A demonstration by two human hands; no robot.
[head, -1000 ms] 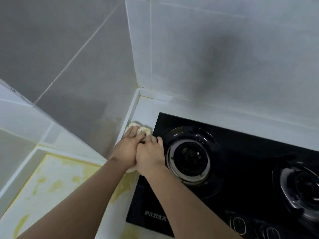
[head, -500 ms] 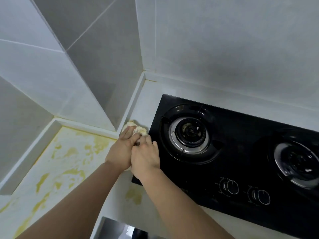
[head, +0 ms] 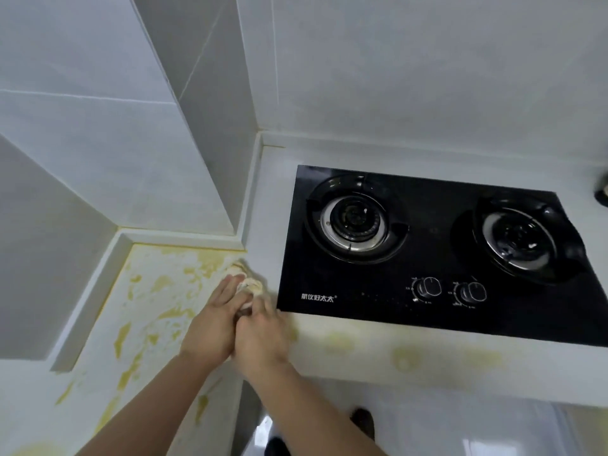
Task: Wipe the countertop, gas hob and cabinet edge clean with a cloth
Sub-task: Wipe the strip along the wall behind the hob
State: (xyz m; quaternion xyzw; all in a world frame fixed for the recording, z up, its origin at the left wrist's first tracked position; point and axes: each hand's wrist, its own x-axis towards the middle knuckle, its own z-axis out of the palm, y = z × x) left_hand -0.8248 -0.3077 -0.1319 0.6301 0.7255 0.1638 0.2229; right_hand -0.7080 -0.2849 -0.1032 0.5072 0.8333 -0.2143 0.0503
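Note:
A crumpled, yellow-stained cloth (head: 250,286) lies on the white countertop (head: 345,353) just left of the black glass gas hob (head: 424,258). My left hand (head: 214,320) presses on the cloth with its fingers stretched flat. My right hand (head: 261,334) sits beside it, touching it, fingers over the cloth's near side; most of the cloth is hidden under both hands. Yellow smears cover the counter to the left (head: 154,291) and, fainter, the strip in front of the hob.
The hob has two burners (head: 353,222) (head: 523,241) and two knobs (head: 427,287) (head: 470,292). A tiled wall column (head: 204,133) juts out behind the hands. The counter's front edge (head: 427,394) drops to the floor below. A dark object (head: 603,192) shows at the right border.
Both hands have dragged the cloth toward me, from the strip beside the left burner to the counter by the hob's front left corner. The view has pulled back.

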